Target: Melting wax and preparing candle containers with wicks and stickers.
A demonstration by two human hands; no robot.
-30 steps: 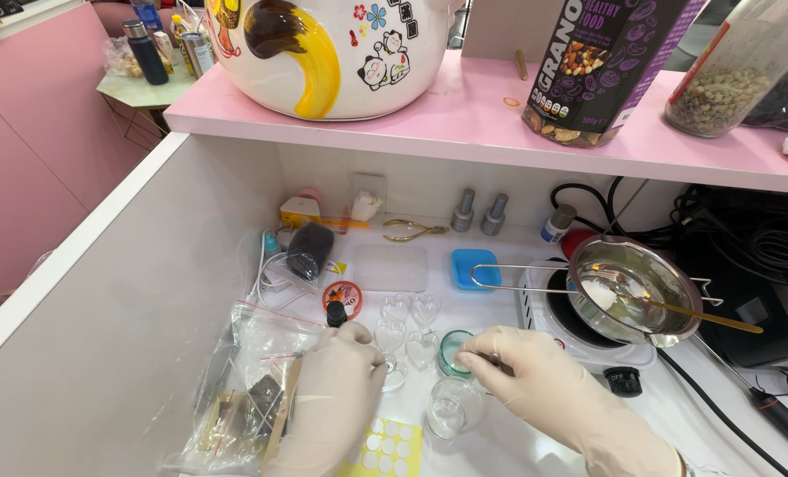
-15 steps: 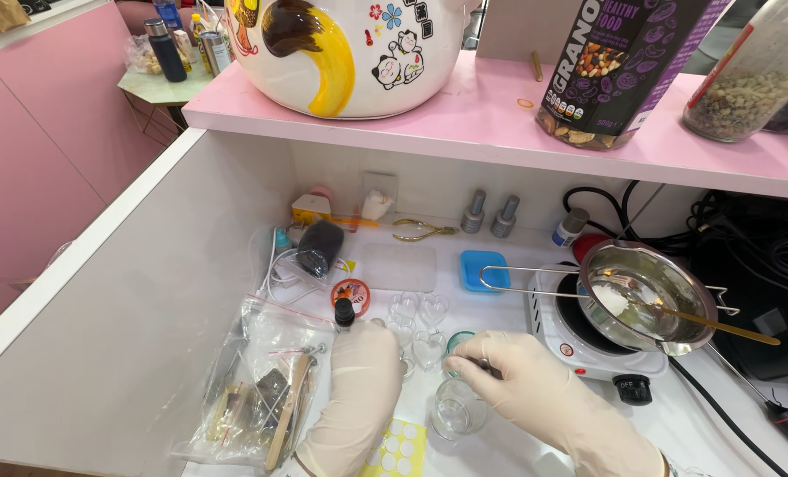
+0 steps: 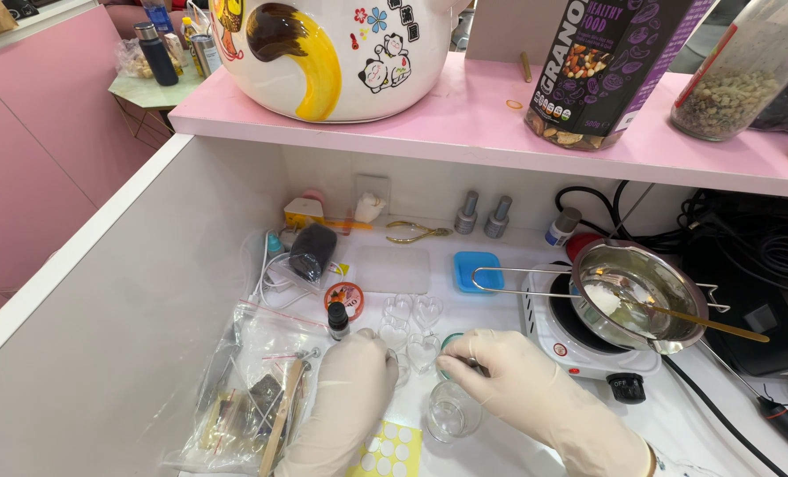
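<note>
Both my hands wear pale gloves. My left hand (image 3: 345,389) curls around a small clear glass (image 3: 403,369) at its fingertips, just below a cluster of clear heart-shaped moulds (image 3: 411,320). My right hand (image 3: 517,384) pinches a small thin metal piece (image 3: 466,360) between thumb and fingers, right over a little teal glass (image 3: 451,341). An empty clear glass cup (image 3: 451,415) stands just under my right hand. A small dark dropper bottle (image 3: 337,320) stands left of the moulds. What the teal glass holds is hidden.
A white hot plate (image 3: 588,344) at the right carries a metal pot (image 3: 637,296) with white wax and a golden spoon (image 3: 707,321). A plastic bag of sticks (image 3: 252,397) lies left. Also present: a yellow sheet of white dots (image 3: 389,446), a blue mould (image 3: 476,269) and cables at the far right.
My right hand's fingertips have shifted slightly left and closer over the teal glass. My left hand stays on the small clear glass. The view has wobbled a little.
</note>
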